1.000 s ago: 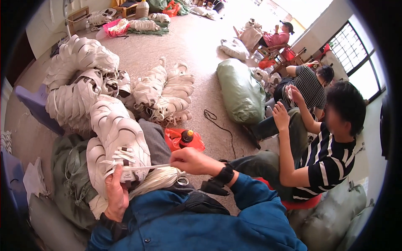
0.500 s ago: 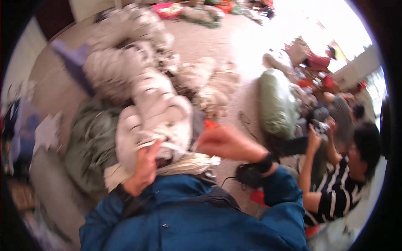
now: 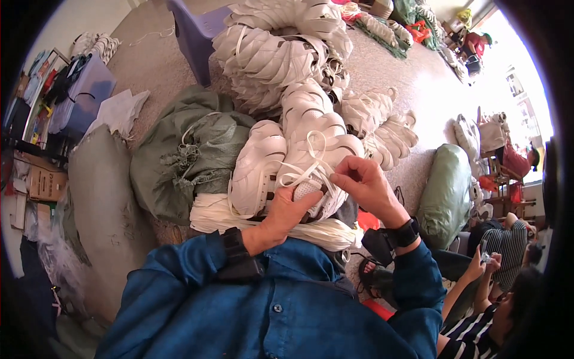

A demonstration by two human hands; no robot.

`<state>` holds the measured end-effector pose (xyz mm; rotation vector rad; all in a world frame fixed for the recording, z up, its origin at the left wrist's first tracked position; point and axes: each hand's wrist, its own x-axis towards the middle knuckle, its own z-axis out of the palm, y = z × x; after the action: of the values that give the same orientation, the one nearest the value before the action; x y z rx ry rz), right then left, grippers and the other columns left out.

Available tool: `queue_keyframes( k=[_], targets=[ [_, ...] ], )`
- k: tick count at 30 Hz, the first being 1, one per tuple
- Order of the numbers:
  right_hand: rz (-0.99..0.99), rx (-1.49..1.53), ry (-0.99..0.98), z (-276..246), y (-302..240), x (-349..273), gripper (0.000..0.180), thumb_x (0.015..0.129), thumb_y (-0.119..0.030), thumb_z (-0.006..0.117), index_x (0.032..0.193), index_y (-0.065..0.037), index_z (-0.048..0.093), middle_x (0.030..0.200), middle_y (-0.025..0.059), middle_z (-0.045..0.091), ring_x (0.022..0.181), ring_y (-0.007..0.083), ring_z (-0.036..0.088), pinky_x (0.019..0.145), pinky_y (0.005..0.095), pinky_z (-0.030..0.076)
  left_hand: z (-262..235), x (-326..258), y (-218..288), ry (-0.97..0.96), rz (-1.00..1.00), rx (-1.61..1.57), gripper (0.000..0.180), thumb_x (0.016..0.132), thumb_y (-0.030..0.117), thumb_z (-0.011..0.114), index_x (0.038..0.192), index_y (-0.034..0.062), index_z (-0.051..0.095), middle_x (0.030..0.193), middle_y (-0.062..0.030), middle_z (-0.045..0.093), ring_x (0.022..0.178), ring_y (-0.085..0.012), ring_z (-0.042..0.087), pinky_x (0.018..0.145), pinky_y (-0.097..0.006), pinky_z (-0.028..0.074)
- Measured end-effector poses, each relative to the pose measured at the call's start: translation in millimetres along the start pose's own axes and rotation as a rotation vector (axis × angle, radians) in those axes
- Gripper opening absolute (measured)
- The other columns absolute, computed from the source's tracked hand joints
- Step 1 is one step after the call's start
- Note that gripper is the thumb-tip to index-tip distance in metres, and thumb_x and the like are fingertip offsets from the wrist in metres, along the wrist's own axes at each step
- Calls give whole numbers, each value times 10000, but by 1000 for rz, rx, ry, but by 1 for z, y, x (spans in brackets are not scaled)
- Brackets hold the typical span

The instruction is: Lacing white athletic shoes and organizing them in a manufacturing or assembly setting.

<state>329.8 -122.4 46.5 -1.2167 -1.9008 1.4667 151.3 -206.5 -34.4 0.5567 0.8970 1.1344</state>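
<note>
Well, the white shoe [image 3: 338, 146] is right in front of the person's blue shirt [image 3: 299, 317], with its toe pointing away and its tongue [image 3: 307, 189] near the shirt. The left hand [image 3: 281, 216] is at the near end of the shoe. It is partly closed, with its thumb against the tongue. Its other fingers are mostly hidden, so I cannot tell just how they grip. The right hand [image 3: 368, 184] is at the right side of the shoe. Its thumb and pointing finger are pinched together on a thin white lace [image 3: 321, 164], which makes a loop over the top of the shoe.

Another shoe [image 3: 257, 157] sits just beside the white shoe, on the left. Past the white shoe, more shoes [image 3: 304, 102] are pushed together in a row. A bunch of loose laces [image 3: 216, 212] lies between the white shoe and the shirt. To the left of the white shoe is a dark green sack [image 3: 191, 149], and farther left a grey sack [image 3: 104, 209]. A light green bag [image 3: 445, 197] lies well off to its right.
</note>
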Motion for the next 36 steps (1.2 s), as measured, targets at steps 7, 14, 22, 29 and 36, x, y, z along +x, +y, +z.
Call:
queue_keyframes(
  k=[7, 14, 22, 29, 36],
  targets=[
    [11, -112, 109, 16, 22, -7, 168, 918, -139, 692, 892, 24, 659, 668, 40, 615, 618, 90, 541, 582, 277, 456, 14, 0, 3, 123, -21, 30, 258, 923, 143, 672, 1158, 41, 700, 1028, -6, 704, 910, -89, 637, 802, -269, 520],
    [-24, -67, 187, 22, 31, -22, 124, 924, -85, 680, 977, 24, 654, 759, 56, 656, 707, 100, 612, 664, 271, 502, 18, 1, 7, 150, -14, 53, 240, 927, 181, 660, 1117, 47, 719, 990, -3, 705, 885, -89, 634, 786, -268, 516],
    [-94, 83, 283, 29, 30, -21, 77, 909, -59, 706, 958, -6, 679, 795, -6, 619, 719, 64, 559, 666, 242, 467, 23, 7, 11, 215, -175, -107, 289, 917, 203, 681, 1168, 60, 700, 1038, -15, 703, 919, -112, 652, 794, -283, 527],
    [-135, 1, 301, 36, 30, -19, 74, 902, -46, 703, 953, 6, 689, 779, 8, 604, 713, 77, 541, 662, 246, 450, 23, 8, 5, 217, -55, -23, 275, 941, 214, 667, 1154, 44, 709, 1040, -4, 698, 946, -95, 631, 814, -272, 507],
    [-104, 32, 317, 40, 27, -15, 96, 904, -60, 714, 972, 7, 704, 772, 10, 605, 699, 72, 549, 654, 240, 453, 20, 8, 5, 186, -32, -34, 286, 960, 227, 660, 1168, 35, 704, 1045, -3, 694, 945, -93, 626, 806, -262, 507]
  ],
)
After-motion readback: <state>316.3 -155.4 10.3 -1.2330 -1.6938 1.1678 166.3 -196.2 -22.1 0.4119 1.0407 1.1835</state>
